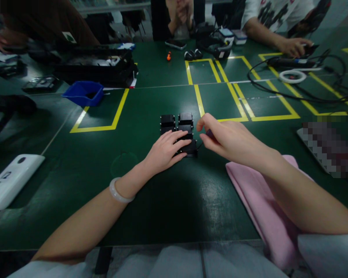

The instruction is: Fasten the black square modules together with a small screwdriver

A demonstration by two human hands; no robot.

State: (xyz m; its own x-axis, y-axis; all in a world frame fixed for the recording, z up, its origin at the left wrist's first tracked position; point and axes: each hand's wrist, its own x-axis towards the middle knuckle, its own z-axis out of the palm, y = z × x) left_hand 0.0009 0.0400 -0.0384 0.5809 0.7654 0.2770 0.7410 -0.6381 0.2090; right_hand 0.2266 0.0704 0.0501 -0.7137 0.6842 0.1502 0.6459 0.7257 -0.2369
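Several small black box-shaped parts (pixel 185 119) with shiny screw-like points at their edges stand in two close columns mid-table. My left hand (pixel 169 148) lies over the nearer ones, palm down with fingers stretched apart and resting on top. To their right, my right hand (pixel 217 135) is closed in a pinch round a small screwdriver (pixel 210 133). Its dark handle shows between thumb and fingers, and a thin shaft slants down to the side of the nearest right black part (pixel 189 148). Whether the tip touches a screw is too small to tell.
A pink cloth (pixel 249 185) lies under my right forearm. A blue bin (pixel 85 92) and a black tray (pixel 95 65) sit back left; a white device (pixel 13 179) is at left. Cables (pixel 295 94) cross the back right. Co-workers sit opposite, one hand (pixel 297 47) on a dark object.
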